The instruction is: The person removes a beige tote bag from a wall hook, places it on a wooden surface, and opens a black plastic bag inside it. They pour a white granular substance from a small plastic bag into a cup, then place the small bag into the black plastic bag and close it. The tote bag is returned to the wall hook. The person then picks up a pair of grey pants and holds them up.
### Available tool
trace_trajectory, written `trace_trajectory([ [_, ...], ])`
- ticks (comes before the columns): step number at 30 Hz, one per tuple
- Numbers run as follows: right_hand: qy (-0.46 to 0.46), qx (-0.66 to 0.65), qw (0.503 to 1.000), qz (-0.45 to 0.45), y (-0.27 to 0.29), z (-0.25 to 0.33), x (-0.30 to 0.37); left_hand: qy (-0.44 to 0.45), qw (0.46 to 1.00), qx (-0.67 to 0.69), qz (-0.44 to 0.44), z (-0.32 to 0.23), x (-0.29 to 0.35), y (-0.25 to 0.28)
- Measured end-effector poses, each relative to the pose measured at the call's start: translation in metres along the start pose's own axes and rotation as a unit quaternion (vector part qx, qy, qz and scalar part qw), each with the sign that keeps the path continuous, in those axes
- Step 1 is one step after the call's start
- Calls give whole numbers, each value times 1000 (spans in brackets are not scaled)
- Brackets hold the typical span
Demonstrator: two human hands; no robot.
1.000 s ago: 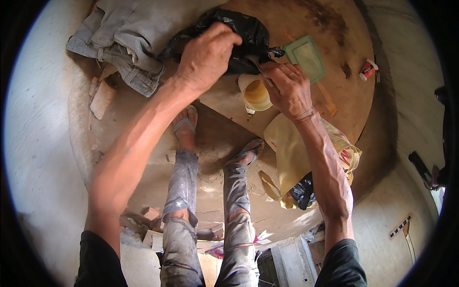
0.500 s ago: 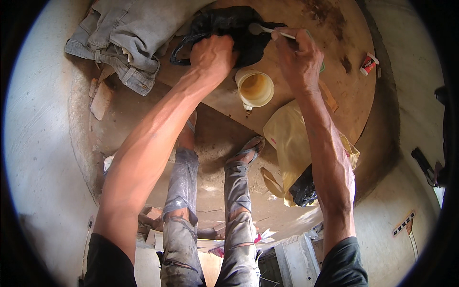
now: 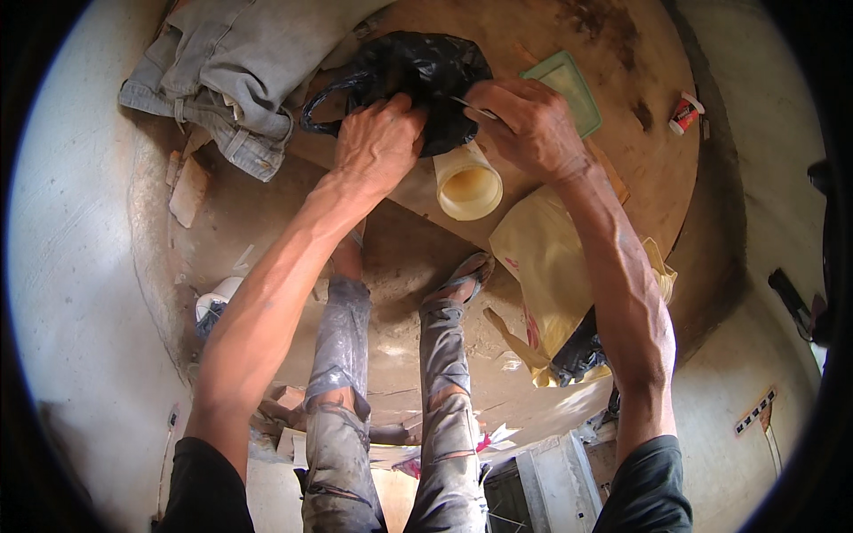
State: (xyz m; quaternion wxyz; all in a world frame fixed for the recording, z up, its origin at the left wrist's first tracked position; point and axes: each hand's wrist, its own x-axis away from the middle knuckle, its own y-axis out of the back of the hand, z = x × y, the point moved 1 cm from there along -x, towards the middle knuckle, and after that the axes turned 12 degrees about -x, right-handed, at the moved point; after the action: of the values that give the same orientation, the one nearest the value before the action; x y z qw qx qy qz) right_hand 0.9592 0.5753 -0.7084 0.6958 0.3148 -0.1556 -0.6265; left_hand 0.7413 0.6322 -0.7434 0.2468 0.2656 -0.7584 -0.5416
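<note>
A black plastic bag (image 3: 435, 67) lies on the brown tabletop, one handle loop drooping to the left. My left hand (image 3: 380, 142) is closed on the bag's near edge. My right hand (image 3: 538, 124) pinches a spoon (image 3: 477, 108) just right of the bag. Only part of the spoon shows; its bowl end points at the bag and is hidden there. Below the bag, between my hands, stands a cream mug (image 3: 469, 188) with a brownish stain inside. A shallow green-rimmed container (image 3: 573, 93) sits beyond my right hand, partly covered by it.
Grey jeans (image 3: 213, 84) are heaped at the far left. A yellow bag (image 3: 542, 266) hangs at the table's near edge under my right forearm, black plastic inside. A small red-and-white tub (image 3: 686, 114) lies at the right. Brick pieces (image 3: 188, 191) are near the left wall.
My right hand has come left and nearer with the spoon, whose bowl has gone out of sight at the bag. The left hand has drawn the bag slightly nearer. The green-rimmed container is now uncovered.
</note>
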Motion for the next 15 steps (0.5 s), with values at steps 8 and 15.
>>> trace_trajectory([
  [8,-234,-59,965,-105,-7,4,18,-9,999,38,35,5,-1,4],
  [15,-164,5,978,-126,-45,6,2,-5,997,39,69,5,-2,8],
])
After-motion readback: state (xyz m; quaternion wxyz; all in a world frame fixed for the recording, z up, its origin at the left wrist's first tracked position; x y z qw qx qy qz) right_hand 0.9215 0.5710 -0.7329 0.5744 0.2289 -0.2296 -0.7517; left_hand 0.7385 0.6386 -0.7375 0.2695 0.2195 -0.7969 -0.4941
